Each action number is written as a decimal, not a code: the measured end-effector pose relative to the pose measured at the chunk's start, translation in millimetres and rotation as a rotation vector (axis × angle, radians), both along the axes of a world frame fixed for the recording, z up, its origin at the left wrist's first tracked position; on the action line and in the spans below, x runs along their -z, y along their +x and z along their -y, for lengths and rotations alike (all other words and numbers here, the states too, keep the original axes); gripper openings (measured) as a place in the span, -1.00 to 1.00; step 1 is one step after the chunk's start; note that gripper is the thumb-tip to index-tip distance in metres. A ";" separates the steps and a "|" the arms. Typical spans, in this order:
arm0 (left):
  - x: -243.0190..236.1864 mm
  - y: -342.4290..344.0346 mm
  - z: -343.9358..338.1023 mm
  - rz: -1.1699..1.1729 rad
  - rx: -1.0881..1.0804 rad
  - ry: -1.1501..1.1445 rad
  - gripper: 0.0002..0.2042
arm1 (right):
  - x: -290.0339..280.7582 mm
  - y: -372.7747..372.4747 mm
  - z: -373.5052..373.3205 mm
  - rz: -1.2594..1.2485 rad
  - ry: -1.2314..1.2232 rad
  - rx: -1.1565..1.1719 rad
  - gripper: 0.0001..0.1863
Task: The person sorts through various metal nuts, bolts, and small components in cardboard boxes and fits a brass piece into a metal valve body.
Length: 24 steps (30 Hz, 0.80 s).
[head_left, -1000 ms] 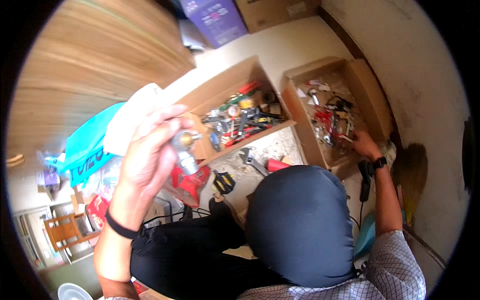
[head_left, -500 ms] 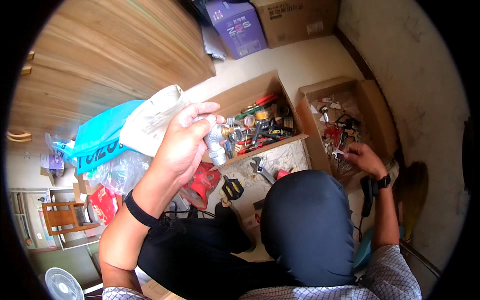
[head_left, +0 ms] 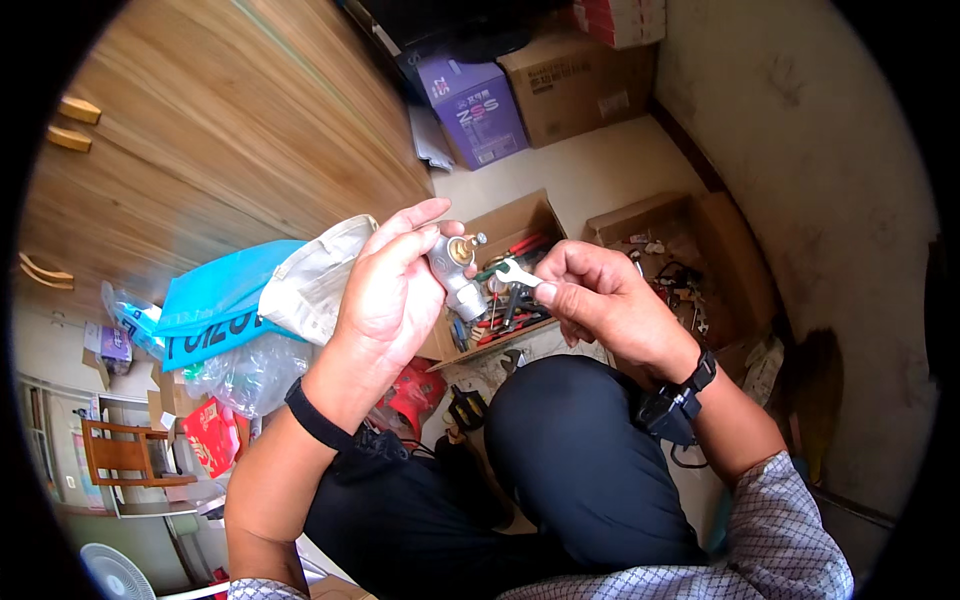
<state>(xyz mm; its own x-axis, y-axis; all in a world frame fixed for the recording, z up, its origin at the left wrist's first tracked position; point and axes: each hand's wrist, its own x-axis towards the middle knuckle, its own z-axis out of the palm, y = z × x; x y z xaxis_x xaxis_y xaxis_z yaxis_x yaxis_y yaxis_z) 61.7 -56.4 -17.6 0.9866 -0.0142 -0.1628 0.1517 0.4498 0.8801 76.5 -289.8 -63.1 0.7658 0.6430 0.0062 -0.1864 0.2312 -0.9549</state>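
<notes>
metal valve (head_left: 459,283) with brass stem (head_left: 463,248), gripped in left hand (head_left: 393,288) before open carton (head_left: 512,218), right hand (head_left: 605,300) pinching small open-end wrench (head_left: 514,275), handle hidden inside the grip, tools (head_left: 516,302) behind partly blocked

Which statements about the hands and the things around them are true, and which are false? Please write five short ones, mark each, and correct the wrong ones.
1. The left hand holds a metal fitting. True.
2. The right hand holds a red screwdriver. False: it holds a small open-ended wrench.
3. A black band is around the left wrist. True.
4. The blue bag lies to the right of the right hand. False: it lies to the left of the left hand.
5. The purple box stands beside a brown cardboard box. True.
</notes>
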 end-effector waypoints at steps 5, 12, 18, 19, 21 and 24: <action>-7.5 -8.3 0.5 0.027 0.011 -0.056 -0.59 | -8.2 -8.1 -16.1 0.017 0.055 0.000 -0.83; -8.7 -15.5 -0.2 0.067 -0.001 -0.104 -0.60 | -19.4 -18.4 -34.4 0.015 0.051 0.037 -0.84; -12.4 -20.8 -3.5 0.082 -0.002 -0.107 -0.62 | -23.6 -23.1 -39.8 0.012 0.052 0.028 -0.84; -12.4 -21.4 -3.8 0.082 -0.003 -0.106 -0.63 | -22.7 -23.5 -40.6 0.015 0.049 0.034 -0.84; -12.9 -22.7 -4.5 0.085 -0.007 -0.102 -0.63 | -19.7 -22.9 -42.6 0.040 0.055 0.041 -0.84; -14.7 -25.2 -3.8 0.085 -0.018 -0.086 -0.63 | -21.1 -23.6 -41.4 0.042 0.038 0.047 -0.84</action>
